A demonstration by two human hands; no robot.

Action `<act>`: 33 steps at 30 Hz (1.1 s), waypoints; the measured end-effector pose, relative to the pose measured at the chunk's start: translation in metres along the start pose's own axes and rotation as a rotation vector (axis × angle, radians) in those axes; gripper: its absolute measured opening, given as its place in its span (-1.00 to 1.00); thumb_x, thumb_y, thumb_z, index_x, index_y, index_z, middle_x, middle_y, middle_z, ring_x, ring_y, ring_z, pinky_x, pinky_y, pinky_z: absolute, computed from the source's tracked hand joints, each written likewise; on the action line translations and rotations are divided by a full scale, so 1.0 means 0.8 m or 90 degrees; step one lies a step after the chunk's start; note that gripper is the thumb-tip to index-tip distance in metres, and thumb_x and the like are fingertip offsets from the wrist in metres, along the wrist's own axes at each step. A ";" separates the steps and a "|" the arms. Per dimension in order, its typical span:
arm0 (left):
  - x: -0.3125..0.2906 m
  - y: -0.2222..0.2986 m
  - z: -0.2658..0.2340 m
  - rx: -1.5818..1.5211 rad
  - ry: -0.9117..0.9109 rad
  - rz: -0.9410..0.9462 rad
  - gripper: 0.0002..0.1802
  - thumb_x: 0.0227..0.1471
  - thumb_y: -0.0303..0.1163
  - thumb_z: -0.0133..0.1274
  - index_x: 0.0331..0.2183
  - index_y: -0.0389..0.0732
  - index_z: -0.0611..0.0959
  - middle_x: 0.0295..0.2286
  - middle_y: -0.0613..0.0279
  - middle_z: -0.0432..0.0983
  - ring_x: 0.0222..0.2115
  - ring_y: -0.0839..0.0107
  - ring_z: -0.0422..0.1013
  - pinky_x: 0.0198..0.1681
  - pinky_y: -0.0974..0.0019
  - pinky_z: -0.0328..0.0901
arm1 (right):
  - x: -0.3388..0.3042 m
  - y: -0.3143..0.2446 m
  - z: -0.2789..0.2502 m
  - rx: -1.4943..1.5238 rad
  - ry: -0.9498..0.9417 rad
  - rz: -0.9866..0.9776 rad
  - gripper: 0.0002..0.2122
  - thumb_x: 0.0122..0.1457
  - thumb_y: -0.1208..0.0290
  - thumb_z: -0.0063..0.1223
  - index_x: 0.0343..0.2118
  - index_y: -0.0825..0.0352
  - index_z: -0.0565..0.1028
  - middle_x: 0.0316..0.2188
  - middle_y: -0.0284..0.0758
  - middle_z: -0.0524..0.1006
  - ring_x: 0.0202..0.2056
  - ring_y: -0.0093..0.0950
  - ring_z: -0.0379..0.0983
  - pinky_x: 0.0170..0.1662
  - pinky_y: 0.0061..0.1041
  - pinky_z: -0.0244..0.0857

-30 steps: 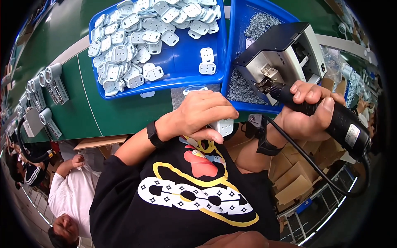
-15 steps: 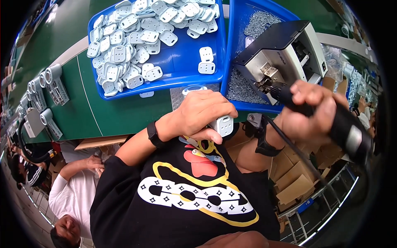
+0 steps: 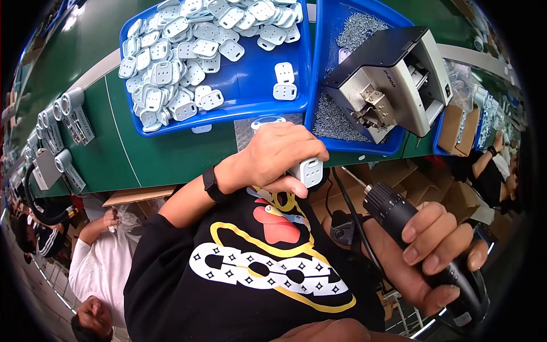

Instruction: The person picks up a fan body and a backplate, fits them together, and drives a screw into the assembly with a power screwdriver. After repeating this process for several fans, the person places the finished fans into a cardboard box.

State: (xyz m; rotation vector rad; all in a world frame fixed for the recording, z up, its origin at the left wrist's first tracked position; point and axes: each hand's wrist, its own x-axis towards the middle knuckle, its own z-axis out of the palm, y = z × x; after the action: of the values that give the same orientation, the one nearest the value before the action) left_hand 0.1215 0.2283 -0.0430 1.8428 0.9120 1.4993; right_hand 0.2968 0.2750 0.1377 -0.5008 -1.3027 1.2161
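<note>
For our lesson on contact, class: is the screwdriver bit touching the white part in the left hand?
Apart. The head view shows a gap between the screwdriver bit and the white part, the bit's tip lying to the part's right.

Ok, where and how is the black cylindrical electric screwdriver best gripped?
Likely around the thick rear barrel of the screwdriver, coming from the person's right: the thin metal bit points up-left, away from there, and the right hand wraps it so.

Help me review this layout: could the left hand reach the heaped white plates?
Probably: the blue tray is open above the white plates, though the left hand holds a white piece.
</note>
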 end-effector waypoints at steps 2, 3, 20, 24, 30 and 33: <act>0.003 0.001 0.002 -0.007 0.000 -0.003 -0.34 0.07 0.25 0.02 -0.16 -0.22 0.53 -0.38 0.21 0.54 -0.48 0.23 0.48 -0.45 0.25 0.34 | 0.000 -0.007 0.003 0.004 0.008 -0.010 -0.63 0.20 0.17 0.14 -0.10 0.29 0.30 -0.52 -0.45 0.39 -0.58 -0.59 0.34 -0.40 -0.52 0.27; 0.004 0.001 0.004 -0.011 0.000 -0.004 -0.34 0.07 0.25 0.02 -0.17 -0.22 0.53 -0.38 0.21 0.54 -0.48 0.23 0.48 -0.45 0.25 0.33 | -0.001 -0.005 0.004 0.005 0.008 -0.009 -0.63 0.20 0.17 0.14 -0.10 0.29 0.30 -0.52 -0.45 0.39 -0.58 -0.59 0.34 -0.40 -0.52 0.27; 0.010 0.008 0.008 0.004 0.004 -0.031 -0.26 0.10 0.36 -0.10 -0.30 -0.23 0.56 -0.44 0.19 0.55 -0.51 0.25 0.50 -0.50 0.28 0.31 | -0.008 0.023 0.017 0.011 -0.066 0.033 -0.63 0.14 0.20 0.23 -0.15 0.25 0.31 -0.56 -0.47 0.42 -0.64 -0.62 0.35 -0.51 -0.62 0.31; 0.008 0.005 0.004 -0.008 -0.003 -0.027 -0.34 0.09 0.25 -0.02 -0.16 -0.21 0.53 -0.40 0.27 0.52 -0.50 0.27 0.46 -0.51 0.30 0.27 | -0.001 0.033 0.013 0.024 -0.068 0.038 -0.63 0.13 0.21 0.24 -0.16 0.25 0.31 -0.55 -0.47 0.44 -0.63 -0.62 0.37 -0.51 -0.62 0.32; 0.011 0.005 0.003 -0.014 -0.012 -0.024 -0.33 0.08 0.25 -0.02 -0.17 -0.23 0.54 -0.40 0.24 0.52 -0.48 0.25 0.48 -0.49 0.28 0.28 | -0.018 0.031 0.025 0.003 -0.002 -0.024 -0.65 0.14 0.23 0.23 -0.17 0.26 0.32 -0.55 -0.47 0.43 -0.63 -0.61 0.36 -0.51 -0.63 0.31; 0.006 0.003 0.003 -0.005 -0.010 -0.025 -0.32 0.08 0.26 -0.02 -0.18 -0.24 0.54 -0.40 0.22 0.53 -0.47 0.24 0.49 -0.48 0.27 0.30 | -0.017 0.026 0.022 -0.003 0.000 -0.023 -0.68 0.16 0.23 0.19 -0.18 0.26 0.32 -0.56 -0.46 0.41 -0.63 -0.59 0.35 -0.50 -0.58 0.30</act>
State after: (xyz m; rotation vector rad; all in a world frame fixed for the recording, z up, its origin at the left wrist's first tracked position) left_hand 0.1247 0.2307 -0.0387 1.8186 0.9279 1.4613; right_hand 0.2756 0.2648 0.1183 -0.4798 -1.3096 1.1831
